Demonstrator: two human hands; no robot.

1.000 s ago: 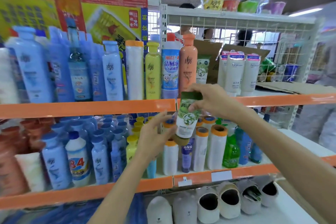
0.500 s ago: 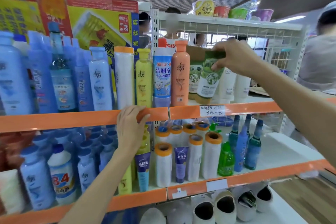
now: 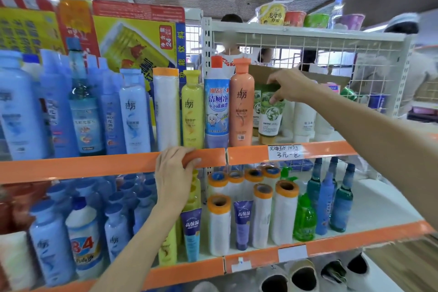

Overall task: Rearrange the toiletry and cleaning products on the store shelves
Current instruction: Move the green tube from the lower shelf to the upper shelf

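While the left hand is curled over the orange shelf edge, gripping it, the right arm is stretched forward and up. A green tube is pinched at its top by the right hand and stands cap-down on the upper shelf, just beside an orange bottle.

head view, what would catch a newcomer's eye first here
Probably the right hand up at the upper shelf, pinching the top of a green tube beside the tall orange bottle. Next, the left hand gripping the orange shelf edge, under a crowded row of blue bottles.
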